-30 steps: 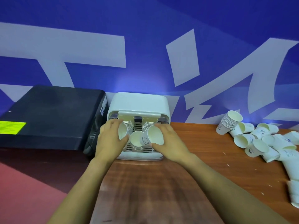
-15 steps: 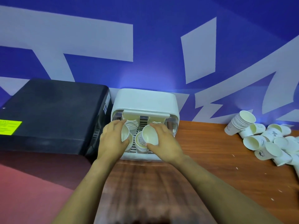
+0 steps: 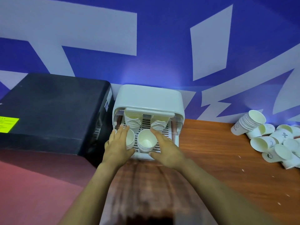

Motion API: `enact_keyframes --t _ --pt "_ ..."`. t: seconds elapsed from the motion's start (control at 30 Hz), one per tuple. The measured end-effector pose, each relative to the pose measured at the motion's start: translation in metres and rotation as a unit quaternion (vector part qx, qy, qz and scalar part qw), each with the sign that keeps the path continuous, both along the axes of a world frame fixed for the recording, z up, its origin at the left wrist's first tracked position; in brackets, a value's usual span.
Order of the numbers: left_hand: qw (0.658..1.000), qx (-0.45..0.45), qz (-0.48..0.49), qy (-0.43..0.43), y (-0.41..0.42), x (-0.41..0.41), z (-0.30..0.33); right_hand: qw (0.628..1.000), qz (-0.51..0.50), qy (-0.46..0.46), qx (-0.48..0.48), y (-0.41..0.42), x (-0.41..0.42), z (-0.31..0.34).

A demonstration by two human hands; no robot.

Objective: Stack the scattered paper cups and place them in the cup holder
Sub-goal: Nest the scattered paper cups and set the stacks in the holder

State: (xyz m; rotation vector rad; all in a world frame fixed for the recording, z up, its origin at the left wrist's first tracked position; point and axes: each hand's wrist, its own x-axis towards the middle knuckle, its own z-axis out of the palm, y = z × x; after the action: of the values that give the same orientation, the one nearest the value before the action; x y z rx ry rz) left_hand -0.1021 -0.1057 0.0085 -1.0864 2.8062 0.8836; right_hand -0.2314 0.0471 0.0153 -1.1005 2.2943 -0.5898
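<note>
Left hand (image 3: 117, 146) cups a ribbed paper stack (image 3: 130, 140); right hand (image 3: 165, 149), fingers spread, flanks the smooth conical cup stack (image 3: 146, 142) in the slatted holder (image 3: 149, 98)

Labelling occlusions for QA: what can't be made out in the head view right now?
- Front-left cup stack: the left hand covers its left side, so the grip is unclear.
- Rear cup stacks: tops hidden under the cup holder lid.
- Scattered paper cups: pile cut off by the right edge.
- Cup logos: too small to read.

Cup holder (image 3: 148, 98) at 12 o'clock on wooden table (image 3: 227, 168), four cup stacks (image 3: 146, 142) inside; black machine (image 3: 53, 108) at 9 o'clock; scattered paper cups (image 3: 272, 143) at 3 o'clock.
</note>
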Motion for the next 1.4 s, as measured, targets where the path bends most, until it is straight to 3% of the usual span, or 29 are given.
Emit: enact_keyframes --t 0.13,0.33,0.57,0.77,1.17,1.4 --pt "1.0 -0.006 0.001 0.013 0.005 -0.001 0.01 1.0 -0.002 -0.008 -0.026 0.004 -0.003 0.003" --pt "0.99 -0.038 -0.038 0.128 0.05 0.014 0.028 0.998 -0.043 -0.039 -0.027 0.044 0.0 0.008" --pt "0.982 0.083 -0.144 0.092 0.112 0.004 0.022 0.994 -0.088 -0.046 0.038 0.141 0.006 0.011" --pt "0.969 0.139 -0.167 0.113 0.16 -0.016 0.018 0.985 -0.154 -0.02 0.074 0.224 -0.006 0.02" --pt "0.974 0.062 -0.215 0.034 0.27 -0.068 0.013 0.982 -0.167 -0.081 0.04 0.341 -0.062 0.004" --pt "0.977 0.07 -0.199 -0.017 0.402 -0.14 0.008 0.983 -0.168 -0.072 0.031 0.483 -0.139 0.0"
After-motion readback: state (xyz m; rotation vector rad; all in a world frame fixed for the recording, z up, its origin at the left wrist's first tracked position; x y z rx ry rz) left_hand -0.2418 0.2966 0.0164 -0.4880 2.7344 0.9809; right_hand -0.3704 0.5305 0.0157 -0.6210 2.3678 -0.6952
